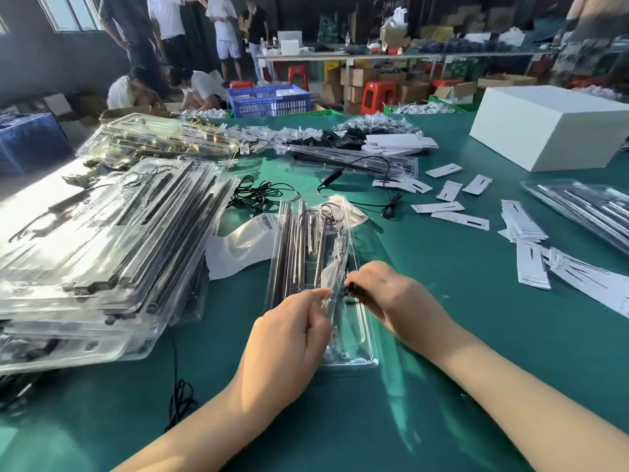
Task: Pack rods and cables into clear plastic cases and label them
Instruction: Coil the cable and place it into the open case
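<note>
Green work table [442, 318], busy packing hall behind. Left hand [289, 332] pinching small clear plastic bag [328, 284], right hand [384, 294] gripping small black cable end [350, 287], loading long clear plastic case [369, 349]. Next likely: seating cable, then labelling.

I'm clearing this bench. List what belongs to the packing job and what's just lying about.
Job:
- clear case with rods, under both hands
- small clear bag, pinched by left hand
- black piece in right hand
- stacked cases
- loose cable
- labels

Lying about:
- white box
- blue crate
- red stool
</note>
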Demonstrator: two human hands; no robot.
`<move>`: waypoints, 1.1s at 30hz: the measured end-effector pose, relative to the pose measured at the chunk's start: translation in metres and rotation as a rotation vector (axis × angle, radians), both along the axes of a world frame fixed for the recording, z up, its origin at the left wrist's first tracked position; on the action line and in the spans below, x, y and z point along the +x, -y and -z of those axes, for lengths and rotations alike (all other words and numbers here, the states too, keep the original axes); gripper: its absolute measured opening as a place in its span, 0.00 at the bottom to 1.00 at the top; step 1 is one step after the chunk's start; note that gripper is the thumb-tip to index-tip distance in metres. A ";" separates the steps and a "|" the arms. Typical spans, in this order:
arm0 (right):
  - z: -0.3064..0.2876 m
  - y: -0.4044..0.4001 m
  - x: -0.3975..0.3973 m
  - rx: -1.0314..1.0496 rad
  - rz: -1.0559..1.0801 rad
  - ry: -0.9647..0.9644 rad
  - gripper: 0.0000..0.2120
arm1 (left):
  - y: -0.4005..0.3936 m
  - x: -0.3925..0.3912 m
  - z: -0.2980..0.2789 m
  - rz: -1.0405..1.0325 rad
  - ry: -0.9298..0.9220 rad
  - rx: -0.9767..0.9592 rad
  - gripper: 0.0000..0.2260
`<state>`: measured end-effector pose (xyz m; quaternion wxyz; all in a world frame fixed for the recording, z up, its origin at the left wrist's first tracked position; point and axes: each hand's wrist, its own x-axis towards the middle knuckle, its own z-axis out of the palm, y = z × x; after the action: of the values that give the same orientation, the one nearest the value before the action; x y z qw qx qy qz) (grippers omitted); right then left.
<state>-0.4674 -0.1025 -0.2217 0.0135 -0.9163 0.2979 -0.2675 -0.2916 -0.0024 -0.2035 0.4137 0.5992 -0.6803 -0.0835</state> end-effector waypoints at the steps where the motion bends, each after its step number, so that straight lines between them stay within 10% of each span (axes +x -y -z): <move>1: -0.002 0.001 -0.002 -0.074 -0.023 -0.084 0.10 | 0.001 0.000 0.001 -0.007 -0.013 -0.002 0.21; 9: -0.019 0.014 0.012 -0.332 -0.219 -0.345 0.06 | -0.002 -0.001 0.000 0.025 0.031 0.028 0.17; 16: -0.015 0.010 0.013 0.286 -0.143 -0.311 0.10 | -0.006 -0.008 -0.011 0.111 0.277 0.061 0.26; 22: 0.002 -0.001 -0.006 0.395 0.072 -0.454 0.25 | -0.002 -0.008 -0.003 0.156 0.469 -0.047 0.21; 33: -0.007 -0.010 -0.006 0.840 -0.020 -0.017 0.23 | 0.000 0.001 -0.007 0.235 0.674 0.142 0.35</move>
<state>-0.4735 -0.0926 -0.2143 0.3861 -0.8361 0.3724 -0.1151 -0.2910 -0.0025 -0.1969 0.1111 0.5380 -0.8352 0.0249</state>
